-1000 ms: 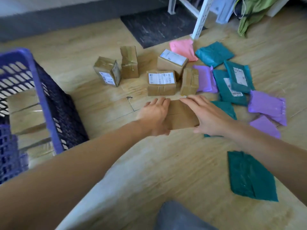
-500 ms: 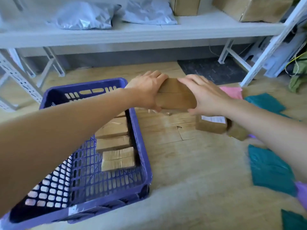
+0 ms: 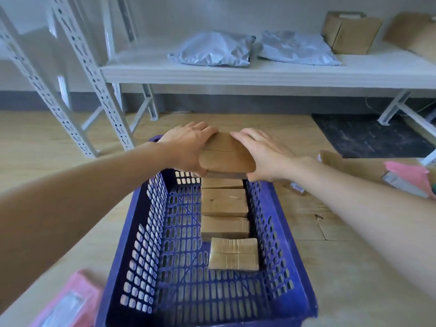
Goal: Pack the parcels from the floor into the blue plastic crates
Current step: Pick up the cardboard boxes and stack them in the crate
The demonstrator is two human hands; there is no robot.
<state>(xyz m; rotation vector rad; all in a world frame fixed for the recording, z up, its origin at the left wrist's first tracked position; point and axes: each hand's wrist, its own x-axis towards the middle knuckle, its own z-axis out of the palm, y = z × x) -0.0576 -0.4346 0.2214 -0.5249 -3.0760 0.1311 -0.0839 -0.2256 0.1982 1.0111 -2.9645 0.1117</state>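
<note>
A brown taped cardboard parcel is held between my left hand and my right hand, above the far end of the blue plastic crate. Each hand grips one end of it. Inside the crate, along its right wall, lie several brown parcels in a row, the nearest one lighter and wrapped in tape. The left half of the crate floor is bare.
A white metal shelf stands behind the crate, carrying two grey mailer bags and cardboard boxes. Pink mailers lie at bottom left and at right, beside a brown parcel. A dark mat lies under the shelf.
Both hands lifted the brown parcel off the floor and carried it left, to above the crate's far end. The view swung from the floor parcels to the crate.
</note>
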